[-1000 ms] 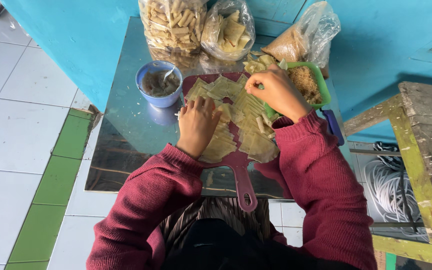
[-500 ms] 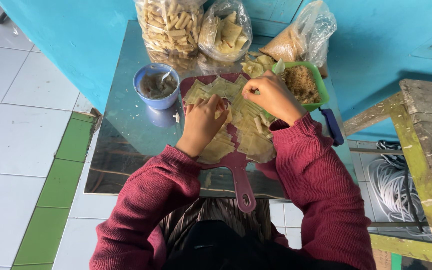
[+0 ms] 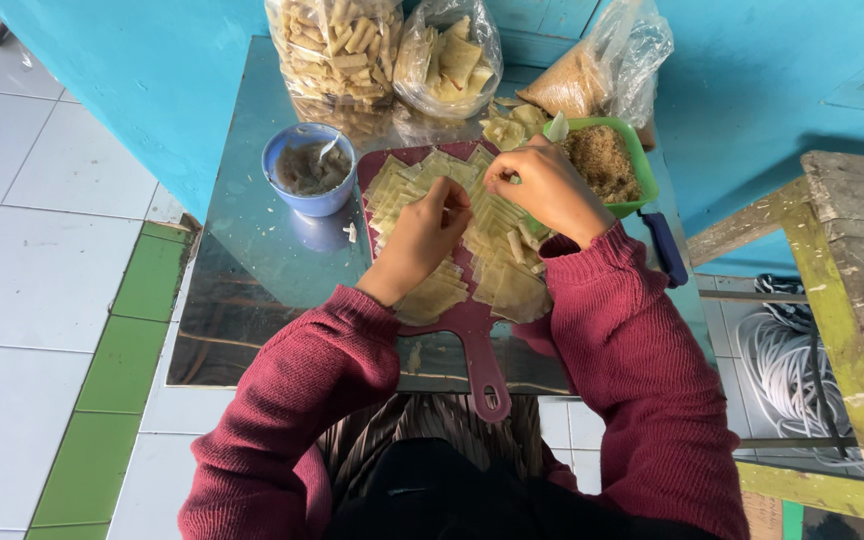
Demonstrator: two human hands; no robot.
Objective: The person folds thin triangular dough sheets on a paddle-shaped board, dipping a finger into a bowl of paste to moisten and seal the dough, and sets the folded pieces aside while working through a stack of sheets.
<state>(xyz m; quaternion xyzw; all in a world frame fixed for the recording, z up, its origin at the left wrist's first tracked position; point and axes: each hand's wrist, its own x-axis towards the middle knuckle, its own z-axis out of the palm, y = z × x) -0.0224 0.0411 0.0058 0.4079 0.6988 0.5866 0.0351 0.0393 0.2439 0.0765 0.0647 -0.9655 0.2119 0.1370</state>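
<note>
both hands, left hand (image 3: 424, 232) and right hand (image 3: 542, 188), pinch one thin wrapper sheet (image 3: 472, 205) on the red board (image 3: 472, 330); likely limp, tearable, best lifted by edges.

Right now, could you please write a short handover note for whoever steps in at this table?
Left hand and right hand both pinch one wrapper sheet over the dark red cutting board.
Pale wrapper squares are spread across the board; green tray of brown filling on the right, blue bowl on the left.
Bags of rolled pieces stand behind.
Many flat wrappers remain.
</note>
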